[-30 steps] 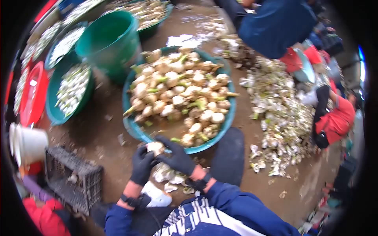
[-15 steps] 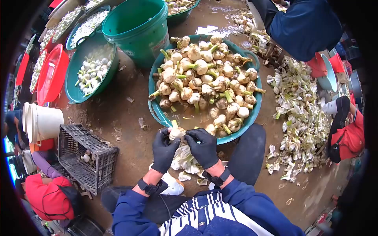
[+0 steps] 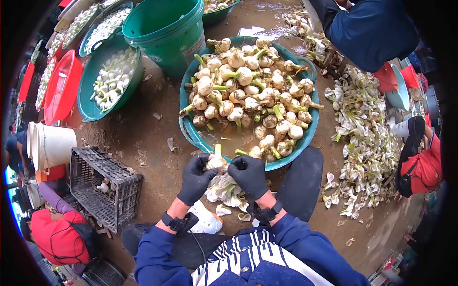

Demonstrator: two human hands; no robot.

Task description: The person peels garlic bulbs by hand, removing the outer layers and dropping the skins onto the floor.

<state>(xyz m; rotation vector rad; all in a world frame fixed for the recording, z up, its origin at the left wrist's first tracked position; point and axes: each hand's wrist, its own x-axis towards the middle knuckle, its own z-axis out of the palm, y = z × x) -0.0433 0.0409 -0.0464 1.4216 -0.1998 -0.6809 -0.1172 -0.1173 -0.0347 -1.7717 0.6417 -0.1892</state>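
My left hand (image 3: 196, 178), in a black glove, is closed round the left side of an onion-like bulb (image 3: 217, 163) whose cut green stem points up. Touching or nearly touching the bulb's right side is my right hand (image 3: 248, 176), also gloved, with its fingers bent together; whatever they pinch is too small to tell. Beyond both hands stands a green tub (image 3: 189, 135) heaped with dirty bulbs (image 3: 244, 76) in brownish water. Pale peeled skins (image 3: 225, 191) lie on the ground beneath my hands.
Green buckets (image 3: 164, 40) stand behind, beside a basin (image 3: 86, 101) of white bulbs. At left are a black crate (image 3: 102, 188) and white buckets (image 3: 56, 145). A long heap of skins (image 3: 365, 138) lies right. Other people sit at the upper right, right edge and lower left.
The bulb has turned slightly in my left hand, its stem now more upright. My right hand has shifted a little to the right and down. The view has moved slightly.
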